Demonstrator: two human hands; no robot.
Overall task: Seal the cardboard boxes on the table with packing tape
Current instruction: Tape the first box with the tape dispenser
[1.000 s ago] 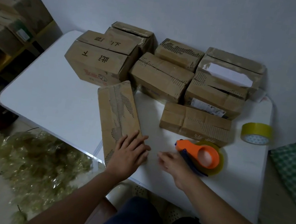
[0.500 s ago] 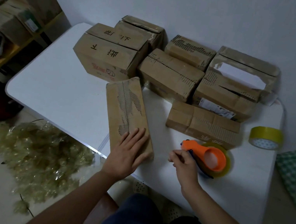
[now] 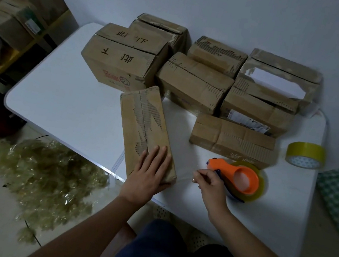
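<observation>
Long box (image 3: 146,129) is pressed flat at its near end by left hand (image 3: 149,174), fingers straight. Tape end at orange dispenser (image 3: 238,179) is pinched by right hand (image 3: 210,185).

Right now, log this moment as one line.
left hand flat on long cardboard box | right hand pinching tape end at orange dispenser

L hand (image 3: 149,175) slid further onto the box (image 3: 145,128), now flat over its near end by the table's (image 3: 67,107) front edge. R hand (image 3: 211,182) moved from bare table to the dispenser (image 3: 242,180), fingers now curled, pinching at its tape end.
</observation>
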